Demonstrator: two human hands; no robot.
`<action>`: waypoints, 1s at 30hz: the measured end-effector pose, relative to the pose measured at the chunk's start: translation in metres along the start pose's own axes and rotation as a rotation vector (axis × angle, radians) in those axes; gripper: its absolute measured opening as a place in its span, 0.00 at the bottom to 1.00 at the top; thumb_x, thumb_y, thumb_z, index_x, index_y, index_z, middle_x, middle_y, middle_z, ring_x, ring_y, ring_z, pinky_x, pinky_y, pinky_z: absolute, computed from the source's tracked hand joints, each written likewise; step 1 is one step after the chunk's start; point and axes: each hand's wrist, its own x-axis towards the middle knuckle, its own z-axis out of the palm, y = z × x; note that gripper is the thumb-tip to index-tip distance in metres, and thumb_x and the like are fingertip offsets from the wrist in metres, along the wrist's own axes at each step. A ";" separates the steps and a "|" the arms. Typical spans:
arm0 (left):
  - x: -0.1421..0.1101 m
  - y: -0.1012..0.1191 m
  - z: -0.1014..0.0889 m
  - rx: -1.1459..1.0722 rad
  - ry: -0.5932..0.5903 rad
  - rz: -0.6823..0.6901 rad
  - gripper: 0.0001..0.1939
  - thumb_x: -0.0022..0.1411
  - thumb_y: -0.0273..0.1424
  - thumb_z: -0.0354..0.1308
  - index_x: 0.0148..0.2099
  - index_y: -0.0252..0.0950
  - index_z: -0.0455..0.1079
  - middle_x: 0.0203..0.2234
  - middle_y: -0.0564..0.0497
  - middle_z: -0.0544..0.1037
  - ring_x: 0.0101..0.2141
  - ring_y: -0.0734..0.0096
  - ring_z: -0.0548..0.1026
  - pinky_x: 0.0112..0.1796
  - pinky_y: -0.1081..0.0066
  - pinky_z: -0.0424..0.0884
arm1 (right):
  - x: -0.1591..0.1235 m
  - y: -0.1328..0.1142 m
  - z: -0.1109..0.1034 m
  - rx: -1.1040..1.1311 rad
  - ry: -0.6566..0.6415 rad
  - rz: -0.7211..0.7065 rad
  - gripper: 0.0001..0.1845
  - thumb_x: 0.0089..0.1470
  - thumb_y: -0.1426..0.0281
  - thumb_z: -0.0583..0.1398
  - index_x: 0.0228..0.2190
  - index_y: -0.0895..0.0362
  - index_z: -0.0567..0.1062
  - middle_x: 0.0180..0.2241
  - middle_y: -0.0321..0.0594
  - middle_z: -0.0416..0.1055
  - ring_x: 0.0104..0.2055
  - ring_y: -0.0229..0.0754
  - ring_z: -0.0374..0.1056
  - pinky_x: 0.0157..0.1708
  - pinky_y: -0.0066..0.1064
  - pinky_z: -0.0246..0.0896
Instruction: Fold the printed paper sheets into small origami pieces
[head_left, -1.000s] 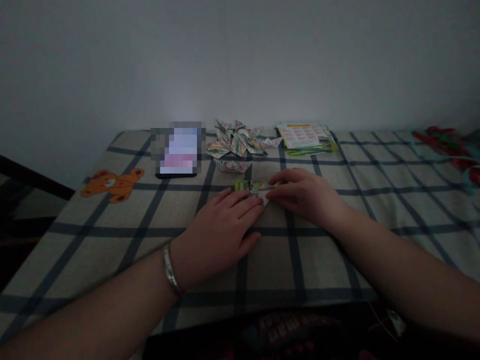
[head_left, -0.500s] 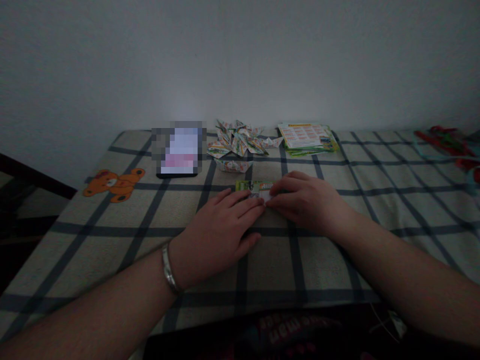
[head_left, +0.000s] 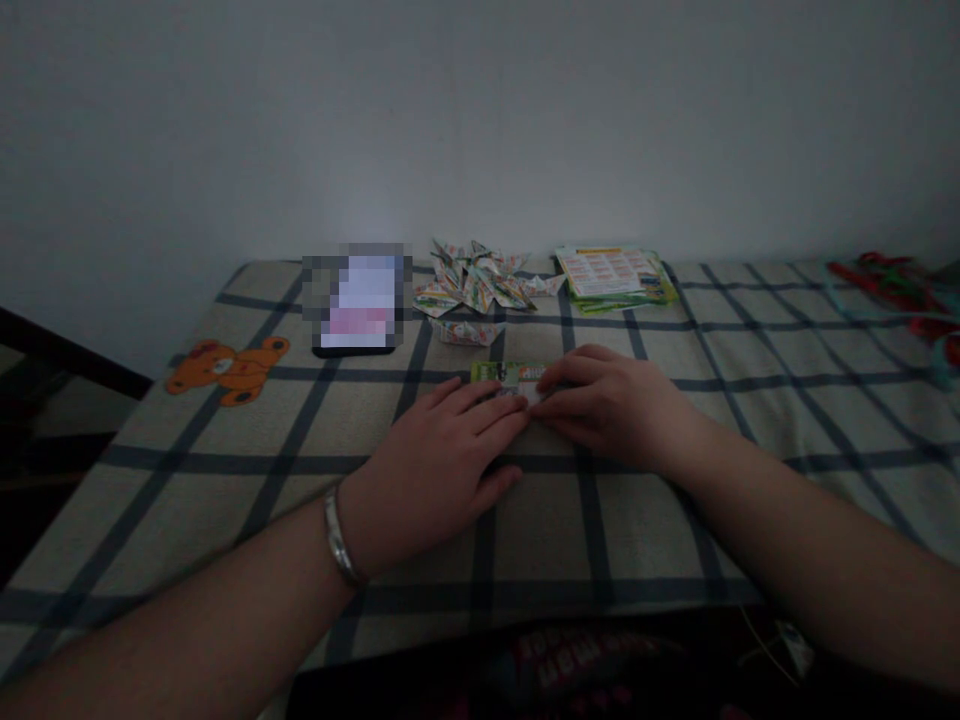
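A small sheet of printed green and white paper (head_left: pixel 510 373), partly folded, lies on the checked cloth between my hands. My left hand (head_left: pixel 457 435) rests flat with its fingers stretched over the paper's near left part, thumb apart on the cloth. On the right side, my right hand (head_left: pixel 611 400) has its fingers pinched together on the paper's edge. Both hands cover much of the sheet. Just beyond them sits a folded paper boat (head_left: pixel 466 333), with several more folded paper pieces (head_left: pixel 484 283) heaped behind it.
A phone (head_left: pixel 360 300) with a lit, blurred screen stands at the back left. Left of it lies an orange bear cutout (head_left: pixel 229 370). A stack of printed sheets (head_left: pixel 615 277) lies near the wall. Red and light blue items (head_left: pixel 900 285) are at far right.
The paper's fold between my hands has shifted slightly, and orange print now shows beside my right fingertips. My left hand has stayed in place; my right hand has barely moved.
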 end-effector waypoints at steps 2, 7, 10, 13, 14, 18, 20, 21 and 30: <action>0.000 0.000 0.001 0.001 0.000 -0.001 0.24 0.65 0.39 0.54 0.61 0.38 0.63 0.59 0.49 0.69 0.59 0.55 0.64 0.59 0.50 0.59 | 0.000 -0.001 0.000 -0.008 0.002 -0.016 0.11 0.59 0.67 0.58 0.39 0.48 0.81 0.43 0.39 0.76 0.44 0.46 0.69 0.38 0.35 0.63; 0.000 0.002 0.001 0.010 0.000 -0.005 0.24 0.65 0.39 0.54 0.61 0.38 0.63 0.59 0.49 0.69 0.59 0.54 0.64 0.59 0.50 0.59 | 0.001 -0.002 0.000 -0.051 -0.017 -0.002 0.10 0.58 0.68 0.59 0.37 0.48 0.82 0.45 0.40 0.75 0.43 0.46 0.69 0.39 0.36 0.64; 0.000 0.002 0.001 0.014 -0.006 -0.003 0.24 0.66 0.39 0.54 0.61 0.38 0.63 0.59 0.48 0.69 0.59 0.54 0.64 0.58 0.50 0.59 | 0.001 -0.003 0.000 -0.072 -0.031 0.038 0.10 0.58 0.67 0.59 0.37 0.47 0.82 0.46 0.38 0.75 0.43 0.45 0.70 0.39 0.36 0.64; 0.000 0.001 0.001 0.017 -0.001 0.002 0.24 0.66 0.40 0.54 0.61 0.38 0.63 0.59 0.48 0.69 0.59 0.55 0.64 0.58 0.50 0.60 | 0.001 -0.004 0.000 -0.083 -0.028 0.067 0.10 0.58 0.66 0.60 0.36 0.46 0.82 0.47 0.36 0.75 0.42 0.45 0.70 0.37 0.35 0.64; 0.000 0.001 0.001 0.017 0.004 0.002 0.24 0.66 0.40 0.54 0.61 0.38 0.63 0.59 0.48 0.69 0.59 0.55 0.64 0.58 0.50 0.60 | 0.001 -0.004 -0.001 -0.083 -0.026 0.074 0.09 0.58 0.66 0.60 0.36 0.46 0.82 0.47 0.35 0.75 0.42 0.44 0.70 0.37 0.34 0.63; -0.001 0.000 0.000 0.004 0.007 0.008 0.23 0.66 0.39 0.54 0.60 0.38 0.64 0.59 0.48 0.69 0.59 0.55 0.64 0.59 0.50 0.59 | 0.001 -0.003 -0.002 -0.088 -0.031 0.110 0.09 0.57 0.66 0.60 0.35 0.46 0.82 0.47 0.35 0.76 0.43 0.45 0.71 0.36 0.35 0.63; 0.000 0.000 0.000 -0.002 -0.002 0.005 0.23 0.66 0.39 0.54 0.61 0.38 0.64 0.59 0.49 0.69 0.59 0.55 0.64 0.59 0.50 0.59 | 0.001 -0.003 -0.003 -0.092 -0.044 0.130 0.08 0.57 0.66 0.61 0.35 0.46 0.82 0.46 0.35 0.76 0.43 0.46 0.71 0.36 0.35 0.63; 0.000 0.000 0.000 -0.002 -0.007 0.004 0.23 0.66 0.39 0.54 0.61 0.38 0.64 0.60 0.49 0.68 0.59 0.55 0.64 0.59 0.49 0.59 | 0.001 -0.002 -0.004 -0.093 -0.050 0.138 0.08 0.57 0.66 0.61 0.35 0.46 0.82 0.46 0.35 0.76 0.43 0.46 0.71 0.36 0.35 0.63; 0.000 0.000 -0.001 0.002 -0.008 0.007 0.22 0.66 0.39 0.54 0.60 0.39 0.65 0.59 0.49 0.69 0.59 0.54 0.64 0.58 0.50 0.60 | -0.001 0.001 -0.008 -0.114 -0.044 0.198 0.09 0.57 0.65 0.61 0.36 0.45 0.82 0.46 0.32 0.77 0.42 0.46 0.72 0.33 0.35 0.61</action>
